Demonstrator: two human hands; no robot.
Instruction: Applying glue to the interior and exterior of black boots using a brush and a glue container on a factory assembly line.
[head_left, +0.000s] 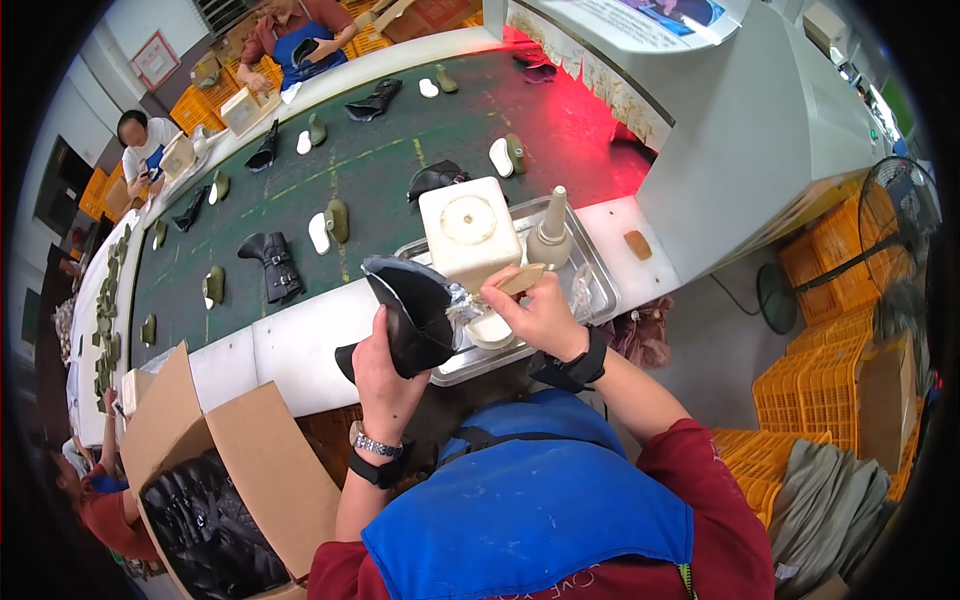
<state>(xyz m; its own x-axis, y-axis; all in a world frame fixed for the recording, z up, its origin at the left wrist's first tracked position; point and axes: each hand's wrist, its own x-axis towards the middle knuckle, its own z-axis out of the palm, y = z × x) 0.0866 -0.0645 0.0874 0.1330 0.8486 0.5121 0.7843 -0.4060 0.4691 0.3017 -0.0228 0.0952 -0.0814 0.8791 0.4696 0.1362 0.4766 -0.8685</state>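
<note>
My left hand (385,375) is wrapped round a black boot (410,325), whose open top with a grey lining faces up and toward the right. In my right hand (545,318) is a wooden-handled brush (524,279), gripped between thumb and fingers. The brush's pale, crusted head lies beside the boot's opening; whether they touch I cannot tell. Just below it is a white cup (490,334), partly covered by my right hand. A square cream container (470,222) and a cream bottle with a tapered nozzle (551,240) stand on a metal tray (607,290) behind my hands.
Beyond the tray runs a green conveyor belt (385,205) carrying black boots, white soles and green shoe lasts. Red light glows under a grey machine (770,130). An open carton (265,470) holds black boots. Orange crates (815,390) and a fan (900,205) stand right. Co-workers sit across.
</note>
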